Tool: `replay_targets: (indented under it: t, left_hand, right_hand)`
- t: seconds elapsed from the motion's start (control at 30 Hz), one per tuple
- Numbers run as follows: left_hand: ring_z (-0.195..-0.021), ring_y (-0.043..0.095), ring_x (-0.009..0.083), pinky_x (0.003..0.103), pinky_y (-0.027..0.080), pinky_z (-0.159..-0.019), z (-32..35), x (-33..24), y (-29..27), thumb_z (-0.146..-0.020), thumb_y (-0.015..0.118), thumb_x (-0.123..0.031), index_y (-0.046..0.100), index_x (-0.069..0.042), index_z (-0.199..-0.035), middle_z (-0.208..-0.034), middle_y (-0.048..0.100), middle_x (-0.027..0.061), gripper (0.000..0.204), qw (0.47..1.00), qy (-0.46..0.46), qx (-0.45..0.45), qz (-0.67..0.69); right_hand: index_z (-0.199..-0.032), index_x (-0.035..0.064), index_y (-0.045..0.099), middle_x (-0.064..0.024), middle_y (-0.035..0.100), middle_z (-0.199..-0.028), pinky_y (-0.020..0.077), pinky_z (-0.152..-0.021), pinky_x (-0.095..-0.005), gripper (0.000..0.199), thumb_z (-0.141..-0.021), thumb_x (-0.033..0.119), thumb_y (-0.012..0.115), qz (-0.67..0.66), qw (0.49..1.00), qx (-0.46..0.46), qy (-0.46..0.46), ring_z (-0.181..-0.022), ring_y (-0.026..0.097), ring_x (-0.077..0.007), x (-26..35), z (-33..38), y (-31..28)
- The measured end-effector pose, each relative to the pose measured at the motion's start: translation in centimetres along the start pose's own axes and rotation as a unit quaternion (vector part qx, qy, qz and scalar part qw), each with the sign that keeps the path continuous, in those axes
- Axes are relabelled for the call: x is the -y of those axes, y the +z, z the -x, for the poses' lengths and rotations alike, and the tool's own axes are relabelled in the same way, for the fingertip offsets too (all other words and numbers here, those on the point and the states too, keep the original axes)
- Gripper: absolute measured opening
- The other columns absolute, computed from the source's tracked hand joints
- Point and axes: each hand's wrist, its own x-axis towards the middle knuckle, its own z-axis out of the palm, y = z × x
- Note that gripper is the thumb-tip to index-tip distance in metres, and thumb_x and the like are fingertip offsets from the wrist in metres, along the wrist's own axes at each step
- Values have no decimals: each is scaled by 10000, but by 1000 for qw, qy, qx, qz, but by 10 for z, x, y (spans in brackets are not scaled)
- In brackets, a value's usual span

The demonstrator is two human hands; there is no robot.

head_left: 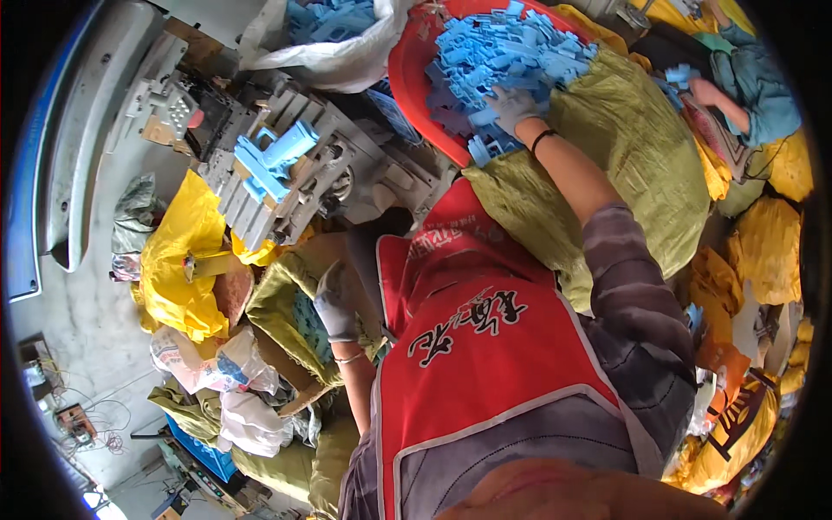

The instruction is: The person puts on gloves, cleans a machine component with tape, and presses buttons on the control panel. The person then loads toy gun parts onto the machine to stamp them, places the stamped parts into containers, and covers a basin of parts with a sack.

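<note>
In the head view, my right hand (513, 109), in a pale grey glove, reaches into a red basin (407, 82). Its fingers are apart and touch a heap of light-blue plastic toy-pistol pieces (511, 48). My left hand (335, 305), gloved too, hangs beside an open green woven sack (276, 290) with blue bits inside. Nothing shows in its fingers, which look stretched out. On the slatted metal bed of a machine (247, 217) lie blue toy-pistol pieces (277, 158), out of reach of both hands.
A large olive woven sack (637, 143) lies against the basin under my right arm. Behind stands a white sack (347, 74) of blue pieces. Yellow bags (182, 260) crowd the left, more yellow sacks (767, 247) the right. Another person's hand (706, 91) works at the far right.
</note>
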Motion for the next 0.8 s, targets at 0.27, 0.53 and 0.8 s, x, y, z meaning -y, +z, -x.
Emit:
replay_targets:
  t: [0.27,0.53,0.8]
  left_hand:
    - [-934,647,273,337,502,-815,-10,-34,4,-869,593,-134,652,-30,-1061,-1030,667,147,226,1000,21,-4,19]
    - [-1057,543,160,281,435,-906,-56,-102,55,-874,575,-35,495,10,-1261,-1187,566,85,398,883,8,180,433]
    - [-757,483,25,191,422,-655,-37,-107,56,-939,566,-171,590,-36,-1097,-884,569,-55,210,817,-121,132,548]
  right_hand:
    - [-1278,183,506,-154,627,-1022,489,-741,-458,337,-947,202,444,-331,917,-216,62,-932,615,-345,-42,-10,-42]
    - [-1287,21,490,-37,540,-1189,394,-960,-275,330,-972,112,454,-687,689,-23,-229,-1099,491,-126,19,96,-139]
    - [-1276,48,475,-158,570,-1177,446,-897,-382,532,-797,164,674,-522,798,-256,-158,-1071,556,-305,126,162,-144]
